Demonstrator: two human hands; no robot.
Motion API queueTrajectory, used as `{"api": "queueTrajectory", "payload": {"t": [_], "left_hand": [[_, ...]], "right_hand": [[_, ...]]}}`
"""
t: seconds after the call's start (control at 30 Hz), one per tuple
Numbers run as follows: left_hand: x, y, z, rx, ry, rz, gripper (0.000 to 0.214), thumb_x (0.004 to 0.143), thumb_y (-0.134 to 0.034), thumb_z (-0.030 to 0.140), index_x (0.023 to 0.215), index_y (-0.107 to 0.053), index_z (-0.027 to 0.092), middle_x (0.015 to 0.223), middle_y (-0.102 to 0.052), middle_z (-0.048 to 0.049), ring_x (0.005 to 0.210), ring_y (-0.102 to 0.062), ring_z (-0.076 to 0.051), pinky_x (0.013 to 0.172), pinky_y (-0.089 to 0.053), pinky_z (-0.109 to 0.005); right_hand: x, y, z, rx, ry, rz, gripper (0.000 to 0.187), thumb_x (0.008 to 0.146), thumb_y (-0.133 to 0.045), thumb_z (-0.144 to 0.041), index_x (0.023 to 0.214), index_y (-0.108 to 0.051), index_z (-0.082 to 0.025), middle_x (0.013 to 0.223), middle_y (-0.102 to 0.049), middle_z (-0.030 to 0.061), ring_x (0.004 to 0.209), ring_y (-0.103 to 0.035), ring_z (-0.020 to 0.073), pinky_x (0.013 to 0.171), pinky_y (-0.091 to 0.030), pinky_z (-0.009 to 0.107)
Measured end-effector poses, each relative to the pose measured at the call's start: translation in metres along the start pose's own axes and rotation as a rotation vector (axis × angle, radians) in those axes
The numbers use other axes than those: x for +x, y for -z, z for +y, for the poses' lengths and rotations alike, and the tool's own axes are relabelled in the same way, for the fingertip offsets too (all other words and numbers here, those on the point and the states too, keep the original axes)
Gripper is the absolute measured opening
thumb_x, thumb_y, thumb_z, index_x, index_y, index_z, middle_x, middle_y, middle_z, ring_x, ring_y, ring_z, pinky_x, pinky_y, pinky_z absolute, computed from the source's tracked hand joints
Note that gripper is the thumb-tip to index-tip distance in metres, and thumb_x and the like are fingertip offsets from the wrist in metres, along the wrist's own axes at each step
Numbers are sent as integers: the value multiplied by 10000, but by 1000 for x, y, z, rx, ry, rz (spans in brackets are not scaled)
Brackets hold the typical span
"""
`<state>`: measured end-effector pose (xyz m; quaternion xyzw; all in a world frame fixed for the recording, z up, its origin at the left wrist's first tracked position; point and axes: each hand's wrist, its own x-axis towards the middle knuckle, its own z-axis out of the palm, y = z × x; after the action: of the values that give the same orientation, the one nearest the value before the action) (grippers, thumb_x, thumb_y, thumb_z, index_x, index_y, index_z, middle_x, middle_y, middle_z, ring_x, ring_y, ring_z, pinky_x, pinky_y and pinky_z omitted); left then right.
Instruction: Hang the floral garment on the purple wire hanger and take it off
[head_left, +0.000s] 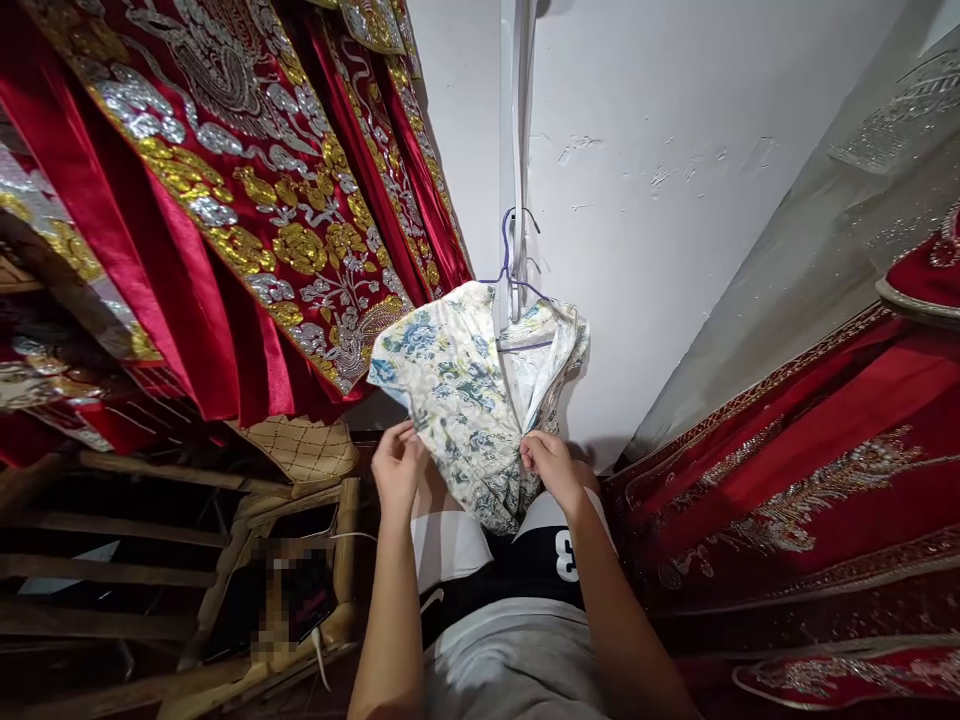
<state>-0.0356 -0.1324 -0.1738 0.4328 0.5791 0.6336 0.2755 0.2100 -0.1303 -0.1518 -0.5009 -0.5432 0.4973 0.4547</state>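
A white shirt with a blue and green floral print (pixel 465 385) hangs before me on a purple hanger (pixel 505 245). Its front falls partly apart on the right, showing the pale inside and the hanger's lower bar. My left hand (pixel 397 465) pinches the cloth at the shirt's left side, under the sleeve. At the front edge, near the middle, my right hand (pixel 551 462) is closed on the fabric. The lower hem bunches between my knees.
Red garments with gold and silver embroidery (pixel 300 245) hang at the left, and another red embroidered garment (pixel 795 490) at the right. A wooden chair (pixel 349 550) at lower left holds a dark device with a cable. Behind the shirt stands a white wall (pixel 675 100).
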Motion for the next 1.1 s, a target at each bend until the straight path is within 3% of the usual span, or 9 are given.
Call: {"api": "queueTrajectory", "payload": {"t": [0.1, 0.2, 0.27, 0.43, 0.6, 0.77, 0.9, 1.03, 1.1], "left_hand": [[-10, -15, 4, 25, -104, 50, 318, 799, -679, 383, 1065, -586, 234, 1087, -668, -90, 1028, -659, -235, 949, -524, -378], [-35, -47, 14, -1, -113, -447, 311, 780, -705, 323, 1061, -601, 238, 1021, -674, -67, 976, -660, -227, 915, -523, -356], [-50, -68, 19, 48, -140, -565, 174, 782, -657, 276, 935, -587, 234, 896, -646, -41, 903, -642, -227, 860, -513, -348], [-67, -98, 11, 150, -274, -453, 179, 856, -526, 286, 698, -462, 232, 687, -482, -12, 695, -513, -203, 677, -416, -322], [-79, -114, -10, 197, -330, -432, 187, 856, -486, 217, 669, -473, 213, 666, -477, -8, 668, -493, -176, 642, -370, -283], [-79, -125, -18, 236, -347, -509, 180, 798, -521, 128, 630, -514, 190, 633, -506, 1, 630, -503, -153, 617, -366, -259], [-38, -121, 28, 216, -343, -595, 103, 766, -634, 125, 678, -614, 175, 646, -594, 4, 630, -565, -145, 625, -435, -247], [21, -111, 117, -7, -577, -363, 316, 945, -581, 248, 1251, -615, 175, 960, -711, -53, 850, -659, -159, 825, -520, -298], [40, -110, 155, 58, -728, -327, 253, 965, -569, 254, 1192, -649, 174, 946, -709, -52, 812, -647, -152, 791, -510, -289]], "right_hand": [[-5, -4, -4, -29, -16, -62, 201, 788, -478, -329, 622, -525, -226, 519, -477, -22, 533, -428, 149, 546, -319, 283], [-10, -8, -8, -87, -34, -142, 218, 791, -471, -317, 614, -550, -217, 472, -445, -37, 496, -413, 137, 532, -309, 276], [-14, -8, -11, -123, -45, -180, 221, 784, -470, -306, 607, -563, -211, 450, -422, -47, 468, -400, 128, 514, -294, 270], [-4, 6, -36, -126, -21, -112, 220, 774, -487, -276, 603, -603, -199, 419, -401, -64, 429, -365, 111, 486, -279, 256], [54, 19, -105, -3, 189, 121, 240, 830, -517, -248, 616, -606, -185, 459, -524, -38, 428, -384, 91, 519, -358, 231], [93, 16, -155, 76, 328, 154, 236, 853, -510, -225, 648, -616, -177, 462, -539, -38, 379, -342, 79, 434, -259, 223], [81, 15, -152, 123, 369, 70, 204, 865, -493, -209, 710, -623, -177, 467, -531, -55, 385, -352, 72, 427, -239, 207], [66, 18, -146, 62, 449, 58, 224, 860, -493, -176, 663, -599, -173, 478, -527, -48, 442, -430, 70, 470, -285, 194], [65, 19, -149, 42, 477, 48, 237, 867, -491, -176, 654, -594, -175, 474, -518, -48, 440, -427, 71, 475, -287, 201]]}}
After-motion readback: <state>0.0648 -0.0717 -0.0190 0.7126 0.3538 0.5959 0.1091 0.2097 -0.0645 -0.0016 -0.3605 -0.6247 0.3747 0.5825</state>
